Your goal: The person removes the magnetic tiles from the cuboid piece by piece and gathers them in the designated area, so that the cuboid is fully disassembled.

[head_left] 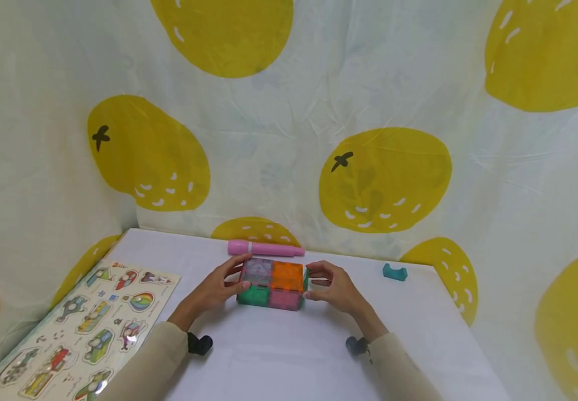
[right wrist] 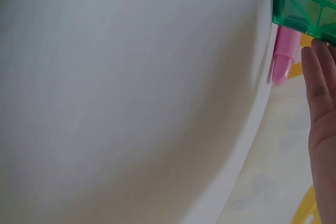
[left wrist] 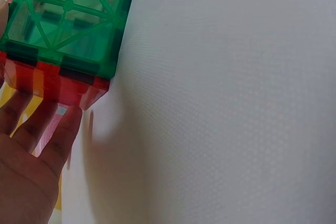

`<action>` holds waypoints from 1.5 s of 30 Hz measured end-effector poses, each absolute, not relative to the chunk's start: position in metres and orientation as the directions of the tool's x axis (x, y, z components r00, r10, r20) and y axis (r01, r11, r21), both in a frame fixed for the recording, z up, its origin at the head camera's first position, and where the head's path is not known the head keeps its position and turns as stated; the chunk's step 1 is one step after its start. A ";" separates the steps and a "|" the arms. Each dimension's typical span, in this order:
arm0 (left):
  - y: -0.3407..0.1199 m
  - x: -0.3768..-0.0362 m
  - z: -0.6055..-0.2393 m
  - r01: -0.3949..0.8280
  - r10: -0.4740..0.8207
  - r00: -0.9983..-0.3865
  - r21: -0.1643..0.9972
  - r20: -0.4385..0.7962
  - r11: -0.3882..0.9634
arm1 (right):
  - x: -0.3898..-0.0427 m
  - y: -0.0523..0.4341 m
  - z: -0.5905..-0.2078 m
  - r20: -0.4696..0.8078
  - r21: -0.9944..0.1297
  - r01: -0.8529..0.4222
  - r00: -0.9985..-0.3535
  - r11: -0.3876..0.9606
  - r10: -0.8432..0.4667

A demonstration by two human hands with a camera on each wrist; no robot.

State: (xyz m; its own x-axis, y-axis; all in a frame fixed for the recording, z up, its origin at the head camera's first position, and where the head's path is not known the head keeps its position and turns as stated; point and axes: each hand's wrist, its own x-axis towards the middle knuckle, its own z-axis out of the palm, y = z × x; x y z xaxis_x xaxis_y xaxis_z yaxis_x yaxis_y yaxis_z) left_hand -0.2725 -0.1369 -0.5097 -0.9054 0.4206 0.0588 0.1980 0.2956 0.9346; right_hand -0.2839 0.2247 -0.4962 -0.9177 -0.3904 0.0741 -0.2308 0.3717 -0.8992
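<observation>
1. A picture puzzle board [head_left: 78, 326] of vehicles is lying at the left edge of the white table [head_left: 278, 362], well apart from the hands.
2. The left hand [head_left: 218, 289] is reaching in from the left, with its thumb and fingers spread around the left end of the tile block [head_left: 272, 283]; the fingertips are touching the block's side, and the left wrist view is showing fingers [left wrist: 52, 129] lying against the red lower tiles under a green panel.
3. The tile block, a flat box of translucent magnetic tiles in purple, orange, green and pink, is sitting on the table between the two hands, near the far edge.
4. A pink marker [head_left: 265, 248] is lying just behind the block, along the table's far edge.
5. The right hand [head_left: 334, 287] is holding the block's right end, its curled fingers and thumb pinching the green side tile.
6. A small teal piece [head_left: 394, 272] is resting farther right, well apart from both hands.
</observation>
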 end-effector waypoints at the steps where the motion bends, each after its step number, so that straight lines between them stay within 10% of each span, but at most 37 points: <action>1: -0.137 -0.272 -0.510 0.197 0.421 -0.905 0.935 0.058 0.295 | -0.283 0.226 -0.496 0.070 -0.896 -0.230 -0.918 0.380 -0.390; 27: -0.138 -0.271 -0.506 0.170 0.406 -0.913 0.937 0.033 0.306 | -0.263 0.245 -0.491 -0.007 -0.565 -0.210 -0.966 0.798 -0.259; 45: -0.138 -0.271 -0.506 0.168 0.408 -0.913 0.937 0.030 0.308 | -0.293 0.292 -0.498 0.085 -0.536 -0.205 -0.978 0.819 -0.189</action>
State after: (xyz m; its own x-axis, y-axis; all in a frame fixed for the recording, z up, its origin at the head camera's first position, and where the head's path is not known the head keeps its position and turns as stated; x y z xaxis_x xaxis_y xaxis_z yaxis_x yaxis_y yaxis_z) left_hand -0.2706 -0.1379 -0.5058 -0.9126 0.4077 0.0298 0.1680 0.3075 0.9366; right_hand -0.2934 0.2925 -0.4980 -0.9782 -0.1890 0.0854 -0.2050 0.8187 -0.5363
